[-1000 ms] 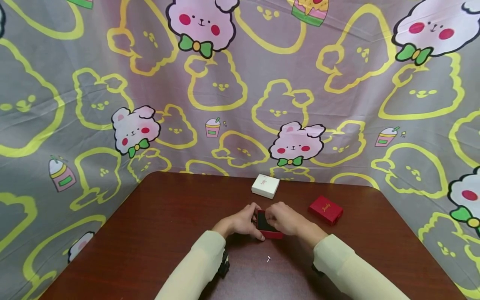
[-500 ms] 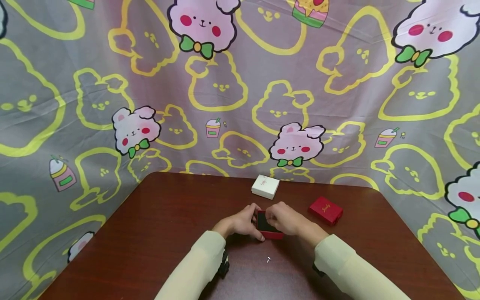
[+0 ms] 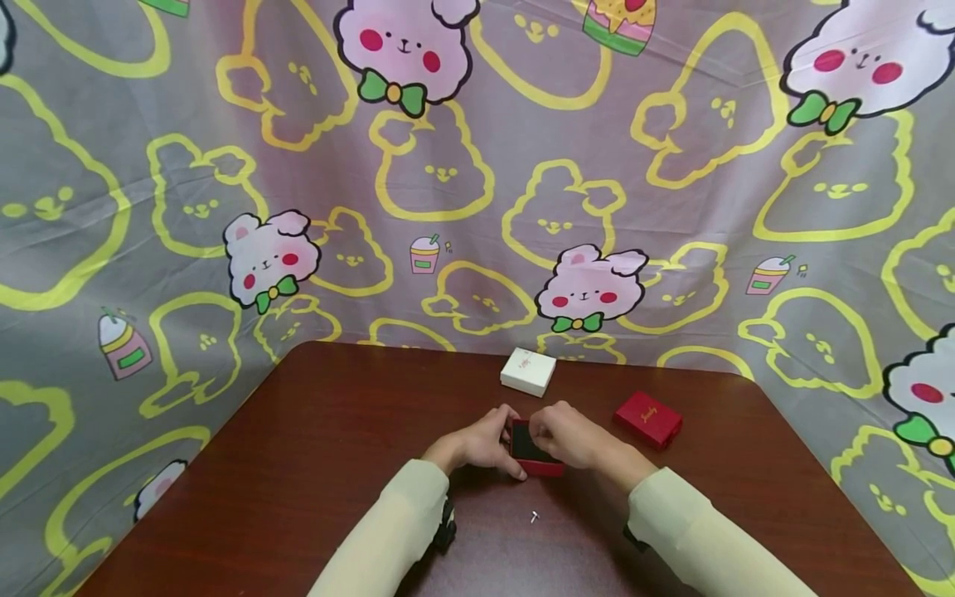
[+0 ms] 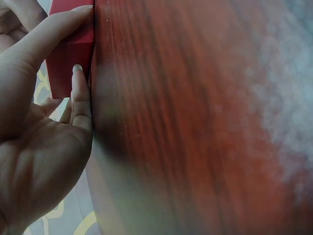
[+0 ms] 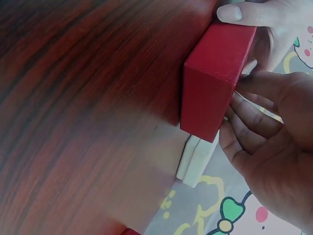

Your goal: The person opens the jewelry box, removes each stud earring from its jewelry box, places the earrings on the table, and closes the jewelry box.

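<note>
An open red jewelry box with a black inside rests on the table in front of me. My left hand grips it from the left; in the left wrist view its thumb lies along one side of the box. Curled fingers of my right hand reach over the black inside from the right. In the right wrist view those fingertips sit right at the rim of the box; I cannot tell what they pinch. A small silver T-shaped piece lies on the table nearer to me.
A white box stands at the table's back edge, beyond the hands. To the right lies a red lid-like box with gold lettering. Patterned cloth hangs behind and beside the brown table.
</note>
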The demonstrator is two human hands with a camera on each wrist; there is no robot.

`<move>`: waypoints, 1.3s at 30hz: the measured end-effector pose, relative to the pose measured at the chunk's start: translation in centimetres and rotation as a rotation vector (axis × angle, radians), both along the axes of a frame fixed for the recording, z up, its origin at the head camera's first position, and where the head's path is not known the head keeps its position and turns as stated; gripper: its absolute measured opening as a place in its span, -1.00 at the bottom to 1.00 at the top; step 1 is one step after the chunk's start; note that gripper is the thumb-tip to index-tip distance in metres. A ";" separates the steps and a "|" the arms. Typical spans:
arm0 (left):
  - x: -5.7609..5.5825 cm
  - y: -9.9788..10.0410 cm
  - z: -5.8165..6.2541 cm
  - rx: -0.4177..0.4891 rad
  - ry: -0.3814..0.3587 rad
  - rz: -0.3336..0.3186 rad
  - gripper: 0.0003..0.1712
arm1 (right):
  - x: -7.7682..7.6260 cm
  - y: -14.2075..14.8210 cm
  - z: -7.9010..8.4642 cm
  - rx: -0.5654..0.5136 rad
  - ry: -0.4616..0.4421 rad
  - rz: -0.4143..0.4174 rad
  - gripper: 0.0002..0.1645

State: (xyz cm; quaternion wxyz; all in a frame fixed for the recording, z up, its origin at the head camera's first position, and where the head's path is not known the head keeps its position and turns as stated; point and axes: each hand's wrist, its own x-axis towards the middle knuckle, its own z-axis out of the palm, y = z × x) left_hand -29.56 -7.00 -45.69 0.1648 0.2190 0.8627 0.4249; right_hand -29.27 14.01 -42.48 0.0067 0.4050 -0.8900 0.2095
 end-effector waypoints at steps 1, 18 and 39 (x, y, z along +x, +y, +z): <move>0.0 0.0 0.0 0.001 0.001 0.000 -0.11 | 0.0 0.0 0.0 -0.003 0.000 0.001 -0.88; 0.0 0.1 0.1 0.008 0.001 -0.001 -0.11 | 0.0 0.3 0.2 -0.022 -0.001 0.012 -0.92; 0.0 0.0 0.0 0.003 -0.020 0.007 -0.12 | 0.5 0.8 0.7 -0.013 -0.007 0.033 -0.90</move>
